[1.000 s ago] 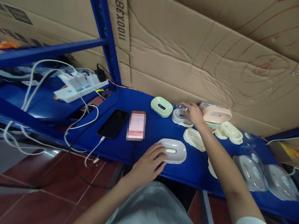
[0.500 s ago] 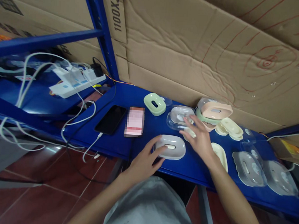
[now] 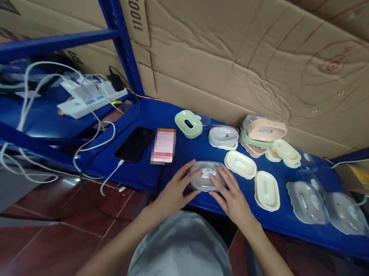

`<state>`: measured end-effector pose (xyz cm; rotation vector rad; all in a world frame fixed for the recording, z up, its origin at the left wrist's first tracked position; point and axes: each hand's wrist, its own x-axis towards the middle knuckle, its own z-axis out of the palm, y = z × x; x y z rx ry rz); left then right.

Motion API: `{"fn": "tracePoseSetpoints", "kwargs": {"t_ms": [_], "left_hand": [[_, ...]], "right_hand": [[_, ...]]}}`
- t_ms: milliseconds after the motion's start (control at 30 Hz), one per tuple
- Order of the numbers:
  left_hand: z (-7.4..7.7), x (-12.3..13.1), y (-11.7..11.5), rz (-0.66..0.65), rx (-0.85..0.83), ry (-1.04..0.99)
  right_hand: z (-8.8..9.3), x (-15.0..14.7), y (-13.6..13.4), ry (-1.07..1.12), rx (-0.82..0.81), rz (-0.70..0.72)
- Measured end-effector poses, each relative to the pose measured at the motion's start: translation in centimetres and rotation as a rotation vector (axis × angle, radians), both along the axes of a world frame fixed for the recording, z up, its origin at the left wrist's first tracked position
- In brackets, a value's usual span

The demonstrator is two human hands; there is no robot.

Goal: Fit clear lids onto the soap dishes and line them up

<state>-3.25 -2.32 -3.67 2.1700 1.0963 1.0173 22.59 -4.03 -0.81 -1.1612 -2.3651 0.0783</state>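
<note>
A grey oval soap dish with a clear lid (image 3: pixel 206 174) sits near the front edge of the blue shelf (image 3: pixel 183 154). My left hand (image 3: pixel 172 192) rests on its left side with fingers spread along the rim. On the right side of the lid lies my right hand (image 3: pixel 231 197), fingers pressing down on its top. Both hands hold the dish between them.
Behind lie a green dish (image 3: pixel 188 123), a grey dish (image 3: pixel 223 137), cream trays (image 3: pixel 241 164), a pink stack (image 3: pixel 264 132) and clear lids (image 3: pixel 307 201). Two phones (image 3: pixel 133 143) lie to the left. A power strip with cables (image 3: pixel 90 97) sits further left. Cardboard lines the back.
My right hand came back from the rear of the shelf with a clear lid and set it on the grey dish. The left hand stayed at the dish.
</note>
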Motion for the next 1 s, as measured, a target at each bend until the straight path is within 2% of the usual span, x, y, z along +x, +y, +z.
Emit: {"fn": "tracePoseSetpoints", "kwargs": {"t_ms": [167,333,433,533,633,733,800,867,933,1000], "left_hand": [[-0.1,0.0,0.1,0.032,0.016,0.02],[0.5,0.0,0.1,-0.033,0.043,0.024],[1.1,0.2,-0.4,-0.045,0.082,-0.034],[2.0,1.2,-1.0,-0.052,0.106,-0.046],[3.1,4.3,-1.0,-0.137,0.118,0.133],[3.8,9.9,-0.3,-0.278,0.208,0.321],[3.7,14.0,0.4,-0.332,0.258,0.352],[3.2,17.3,1.0,-0.348,0.277,0.371],[2.7,19.0,1.3,-0.353,0.279,0.409],[2.6,18.6,1.4,-0.344,0.277,0.446]], "right_hand": [[-0.5,0.3,0.1,0.021,-0.021,-0.015],[-0.1,0.7,0.3,0.069,-0.112,-0.027],[0.6,1.6,-0.7,0.114,-0.025,-0.032],[1.3,4.3,-2.4,0.209,0.137,-0.247],[1.4,8.0,-4.0,0.35,0.271,-0.624],[0.4,11.1,-4.8,0.652,0.211,-0.868],[-0.6,12.3,-5.1,0.876,0.109,-0.914],[-1.3,13.0,-5.2,0.946,0.071,-0.92],[-1.6,13.3,-5.2,0.853,0.098,-0.928],[-1.6,13.5,-5.1,0.731,0.139,-0.948]]}}
